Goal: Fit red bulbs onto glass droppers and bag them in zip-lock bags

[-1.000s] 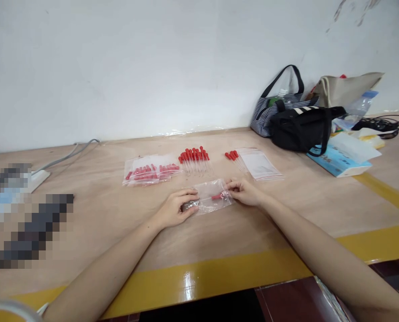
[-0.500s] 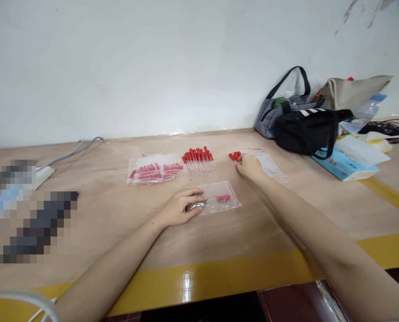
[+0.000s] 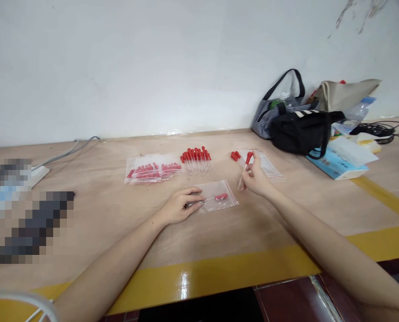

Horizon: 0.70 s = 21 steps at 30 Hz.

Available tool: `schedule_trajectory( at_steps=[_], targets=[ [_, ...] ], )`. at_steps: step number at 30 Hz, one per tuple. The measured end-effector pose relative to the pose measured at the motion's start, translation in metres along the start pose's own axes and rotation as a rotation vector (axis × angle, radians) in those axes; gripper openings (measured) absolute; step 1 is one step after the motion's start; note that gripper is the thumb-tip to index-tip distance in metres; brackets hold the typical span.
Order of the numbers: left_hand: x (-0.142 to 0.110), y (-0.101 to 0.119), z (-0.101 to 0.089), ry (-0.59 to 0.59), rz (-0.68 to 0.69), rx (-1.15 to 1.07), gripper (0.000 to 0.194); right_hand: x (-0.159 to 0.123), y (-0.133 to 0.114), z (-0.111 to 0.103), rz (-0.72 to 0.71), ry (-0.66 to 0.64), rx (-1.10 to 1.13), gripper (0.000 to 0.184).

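A clear zip bag (image 3: 231, 204) lies flat on the table under the fingers of my left hand (image 3: 179, 206), which are curled onto its left end. Inside that bag is a dropper with a red bulb (image 3: 221, 197). My right hand (image 3: 258, 180) pinches another dropper (image 3: 249, 157) by its clear tube, red bulb upward. Loose droppers (image 3: 234, 156) lie just left of it, partly beside a stack of zip bags (image 3: 271, 167). Farther back, a pile of red-bulbed droppers (image 3: 195, 155) lies with tubes toward me. Left of the pile are zip bags with droppers inside (image 3: 147, 171).
Two bags, one striped (image 3: 264, 118) and one black (image 3: 298, 134), stand at the back right near a blue packet (image 3: 340, 166). Black cables (image 3: 375, 129) lie farther right. A grey cable (image 3: 65, 152) runs along the left. Yellow tape (image 3: 219, 273) lines the front edge.
My right hand has picked up one dropper from the small loose group and drawn it toward me, bulb up. My left hand stays on the zip bag.
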State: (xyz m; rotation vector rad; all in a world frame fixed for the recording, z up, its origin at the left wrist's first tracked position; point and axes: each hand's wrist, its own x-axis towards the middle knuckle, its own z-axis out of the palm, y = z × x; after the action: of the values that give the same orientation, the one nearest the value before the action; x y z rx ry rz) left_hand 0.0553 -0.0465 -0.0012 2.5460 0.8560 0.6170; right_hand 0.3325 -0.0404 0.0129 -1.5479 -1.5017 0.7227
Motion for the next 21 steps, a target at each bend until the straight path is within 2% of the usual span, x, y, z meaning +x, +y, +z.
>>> schedule_trajectory(
  at_steps=[3, 6, 9, 11, 13, 15, 19, 21],
  targets=[
    [0.0, 0.0, 0.0, 0.003, 0.001, 0.005, 0.029, -0.008, 0.01, 0.012, 0.062, 0.034, 0.356, 0.087],
    [0.0, 0.001, -0.001, -0.001, -0.001, 0.013, 0.029, -0.01, 0.013, 0.025, 0.084, 0.069, 0.499, 0.084],
    [0.0, 0.003, -0.002, 0.001, -0.001, 0.028, 0.03, -0.011, 0.009, 0.034, 0.158, 0.067, 0.597, 0.069],
    [0.001, 0.004, -0.002, 0.008, 0.002, 0.035, 0.034, -0.013, 0.008, 0.036, 0.211, 0.054, 0.637, 0.051],
    [0.001, 0.005, -0.003, 0.018, 0.0, 0.036, 0.038, -0.014, 0.01, 0.034, 0.225, 0.022, 0.634, 0.034],
    [0.001, 0.006, -0.003, 0.024, -0.01, 0.035, 0.041, -0.015, 0.013, 0.03, 0.205, -0.043, 0.574, 0.027],
    [0.001, 0.006, -0.003, 0.019, -0.02, 0.029, 0.04, -0.019, 0.018, 0.023, 0.08, -0.259, 0.392, 0.034],
    [0.001, 0.007, -0.004, 0.024, -0.012, 0.027, 0.04, -0.02, 0.018, 0.024, 0.007, -0.309, 0.324, 0.035]
  ],
)
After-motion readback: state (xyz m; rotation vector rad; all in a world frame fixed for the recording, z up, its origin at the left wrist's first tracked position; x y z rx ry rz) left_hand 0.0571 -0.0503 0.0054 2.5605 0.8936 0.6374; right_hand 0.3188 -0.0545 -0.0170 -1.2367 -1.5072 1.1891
